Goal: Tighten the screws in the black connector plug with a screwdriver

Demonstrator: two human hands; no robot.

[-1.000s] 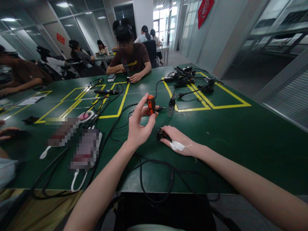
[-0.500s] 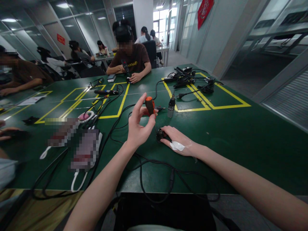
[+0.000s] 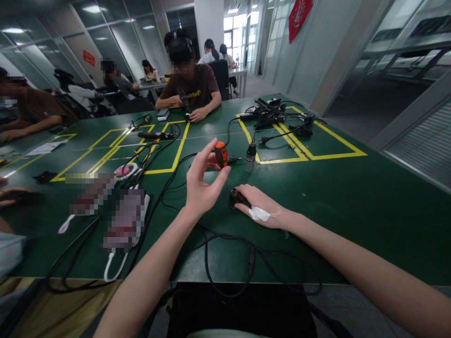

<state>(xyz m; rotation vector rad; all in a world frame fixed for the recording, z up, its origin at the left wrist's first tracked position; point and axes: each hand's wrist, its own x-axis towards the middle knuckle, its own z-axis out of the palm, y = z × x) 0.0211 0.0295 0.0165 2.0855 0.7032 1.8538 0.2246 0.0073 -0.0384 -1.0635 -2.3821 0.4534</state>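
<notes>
Green and marked with yellow tape lines, the bench [image 3: 352,197] fills most of the view, with glass partitions and other seated people behind it. At its middle the left hand [image 3: 202,180] is raised off the surface, thumb and fingers pinched narrow around the orange-and-black handle of a small screwdriver [image 3: 221,154], whose handle stands nearly upright above the fingertips. At about 4 o'clock from it, the right hand [image 3: 262,206] lies low on the bench, its fingers closed around a small black connector [image 3: 234,196] that rests on the surface (a white patch sits on the back of this hand). The connector is just below the screwdriver, the two apart. A black-and-silver plug [image 3: 251,157] stands upright on the bench at 3 o'clock from the screwdriver, near it. Black cables [image 3: 211,244] loop across the near edge at 6 o'clock. Toward 9 o'clock lie a white cord [image 3: 112,265] and some blurred things. At 12 o'clock a person in a brown shirt [image 3: 193,89] sits across the bench, forearms resting on it. A heap of black adapters [image 3: 269,110] lies at 1 o'clock inside a yellow rectangle.
</notes>
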